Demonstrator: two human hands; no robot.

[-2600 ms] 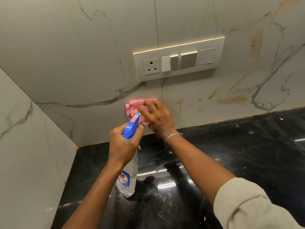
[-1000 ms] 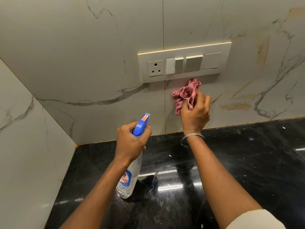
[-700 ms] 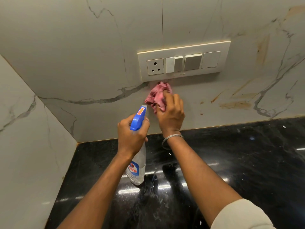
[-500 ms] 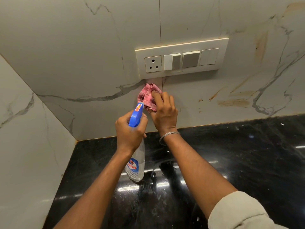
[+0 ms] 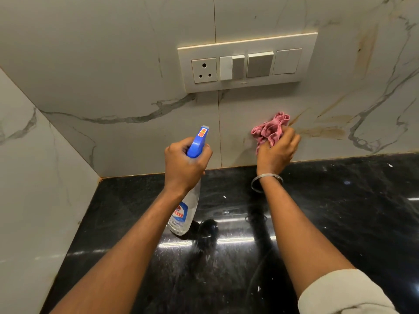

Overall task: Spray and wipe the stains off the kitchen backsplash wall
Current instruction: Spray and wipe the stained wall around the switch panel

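Head view: the right hand (image 5: pixel 277 150) bunches a pink cloth (image 5: pixel 269 130) against the backsplash wall (image 5: pixel 113 64), below the switch plate (image 5: pixel 247 62). Best to press firmly and sweep right over the brownish stains (image 5: pixel 324 132) (probably the stubborn part). The left hand (image 5: pixel 184 164) is wrapped around the spray bottle (image 5: pixel 188 200), which stands near-upright over the tabletop (image 5: pixel 340 211), nozzle toward the wall.
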